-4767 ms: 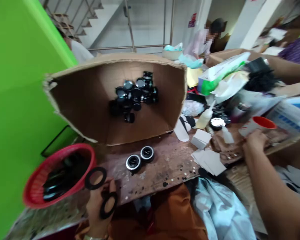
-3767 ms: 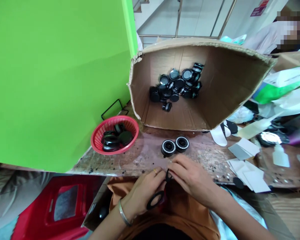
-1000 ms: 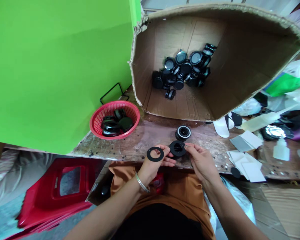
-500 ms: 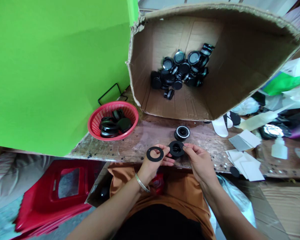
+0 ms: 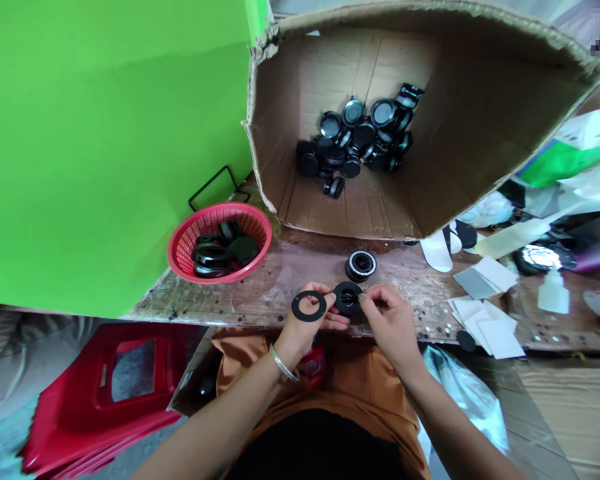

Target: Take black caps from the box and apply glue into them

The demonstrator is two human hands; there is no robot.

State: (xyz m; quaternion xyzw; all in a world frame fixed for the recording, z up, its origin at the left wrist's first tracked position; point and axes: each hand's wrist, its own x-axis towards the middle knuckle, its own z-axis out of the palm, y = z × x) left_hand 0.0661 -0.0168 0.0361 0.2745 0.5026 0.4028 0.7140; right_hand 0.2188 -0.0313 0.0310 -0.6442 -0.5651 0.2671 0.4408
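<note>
My left hand (image 5: 303, 327) pinches the left edge of a black round part (image 5: 349, 306) with a hollow middle, just above the bench's front edge. A flat black ring (image 5: 295, 308) lies over the back of that same hand, near the thumb. From the other side, my right hand (image 5: 393, 323) has its thumb and forefinger closed at the part's right rim, its other fingers curled. Just behind them, a second black round part (image 5: 362, 264) with a silver-grey ring on top rests on the bench.
A big cardboard box (image 5: 430, 227) holding several black round pieces stands behind. A red basket (image 5: 177, 257) with more black pieces is at left. White square cards (image 5: 500, 337), a small white bottle (image 5: 553, 293) and a long-nozzled bottle (image 5: 510, 239) lie right on the wooden bench (image 5: 300, 260).
The view has shifted slightly. My right fingers have curled more at the round part's rim, while my left hand keeps its hold and the flat ring stays on it.
</note>
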